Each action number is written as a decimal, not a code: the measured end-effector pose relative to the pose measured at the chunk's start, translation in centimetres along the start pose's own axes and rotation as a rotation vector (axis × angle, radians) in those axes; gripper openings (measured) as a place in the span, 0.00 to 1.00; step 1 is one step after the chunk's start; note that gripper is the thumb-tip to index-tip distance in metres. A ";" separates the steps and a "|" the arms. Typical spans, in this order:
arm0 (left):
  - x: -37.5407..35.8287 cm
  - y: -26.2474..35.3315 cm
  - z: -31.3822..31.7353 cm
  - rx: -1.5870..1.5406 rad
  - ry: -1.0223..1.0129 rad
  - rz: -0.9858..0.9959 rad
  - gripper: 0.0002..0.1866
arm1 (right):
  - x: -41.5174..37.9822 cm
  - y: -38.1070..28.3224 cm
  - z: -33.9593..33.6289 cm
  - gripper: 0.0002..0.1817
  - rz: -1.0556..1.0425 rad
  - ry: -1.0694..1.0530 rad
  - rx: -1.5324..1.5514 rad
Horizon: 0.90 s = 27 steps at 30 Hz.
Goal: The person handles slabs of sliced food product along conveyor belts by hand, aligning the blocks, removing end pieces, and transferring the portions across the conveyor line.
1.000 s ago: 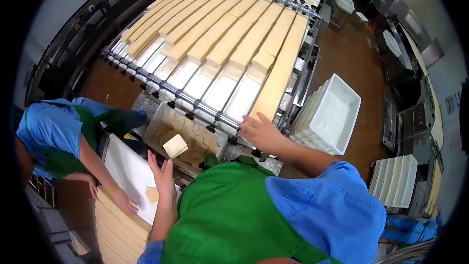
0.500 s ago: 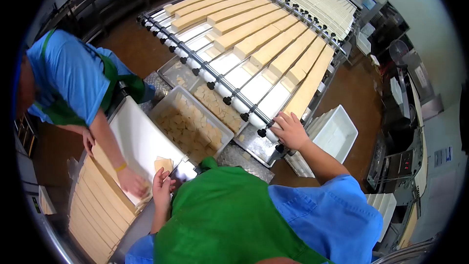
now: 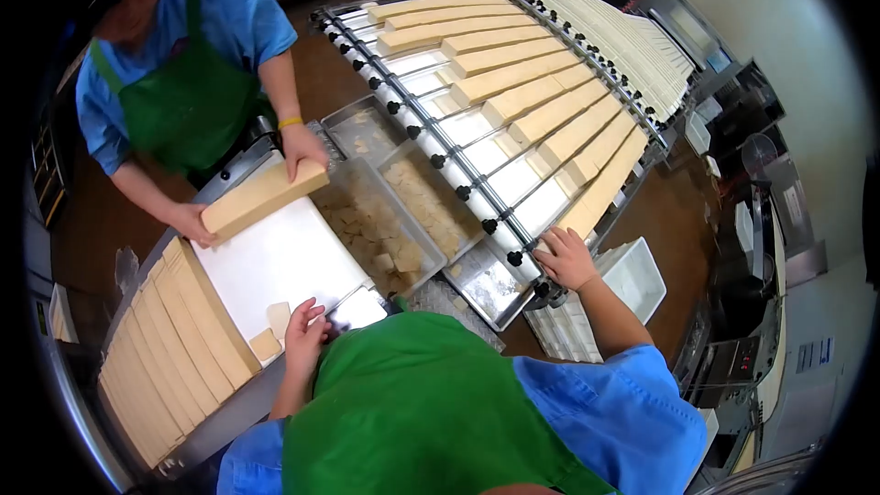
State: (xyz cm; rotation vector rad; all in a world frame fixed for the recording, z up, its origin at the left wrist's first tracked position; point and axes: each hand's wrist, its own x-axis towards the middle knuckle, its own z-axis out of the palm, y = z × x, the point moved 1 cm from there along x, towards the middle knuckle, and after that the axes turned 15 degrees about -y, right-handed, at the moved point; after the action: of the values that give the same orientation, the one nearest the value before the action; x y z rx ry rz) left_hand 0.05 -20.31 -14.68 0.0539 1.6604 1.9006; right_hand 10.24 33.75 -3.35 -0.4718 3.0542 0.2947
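My left hand (image 3: pixel 305 335) is open with its fingers apart and slightly bent, holding nothing. It hovers at the near edge of a white belt (image 3: pixel 289 257), close beside a small pale piece (image 3: pixel 278 316) and a squarer pale piece (image 3: pixel 266 345). My right hand (image 3: pixel 566 258) rests at the near corner of the slatted conveyor (image 3: pixel 440 110). Its fingers are spread against the end of the nearest long pale row of stacked flat sheets (image 3: pixel 605 185). Part of that palm and the thumb is hard to make out.
Across the belt, a co-worker in a green apron (image 3: pixel 192 115) holds a long pale block (image 3: pixel 266 197) with both hands. Similar rows (image 3: pixel 174 339) lie at left. Bins with pale scraps (image 3: pixel 376 229) stand between belt and conveyor. White tubs (image 3: pixel 632 280) stand right of my right hand.
My left hand has let go of the small pale piece, now lying on the belt. The co-worker has straightened and lifted a long block. My right hand stays at the conveyor's corner.
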 end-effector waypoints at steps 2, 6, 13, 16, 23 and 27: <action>-0.2 -0.1 -0.1 -0.008 0.011 0.002 0.22 | -0.2 0.0 -0.2 0.15 -0.006 -0.033 -0.006; 0.0 -1.2 -1.0 -0.003 0.015 0.000 0.23 | -0.5 0.3 1.1 0.18 0.019 -0.072 -0.011; -0.3 -1.6 -0.9 0.061 0.042 0.059 0.21 | -0.8 1.6 4.0 0.17 0.067 0.031 -0.115; -0.2 -2.0 -0.7 0.086 0.049 0.087 0.21 | -0.9 2.0 4.7 0.14 0.054 0.043 -0.148; -1.3 -1.5 -1.4 0.064 0.069 0.020 0.23 | -0.1 1.7 5.2 0.18 0.298 -0.016 -0.007; -2.9 -1.3 -2.8 0.031 0.075 0.010 0.23 | -0.4 2.0 6.6 0.31 0.527 -0.144 0.218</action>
State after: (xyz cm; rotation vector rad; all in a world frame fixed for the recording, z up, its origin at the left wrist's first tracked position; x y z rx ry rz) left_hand 1.79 -24.06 -15.42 0.0033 1.7426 1.9055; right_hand 10.01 37.02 -9.42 0.3561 2.9619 0.0018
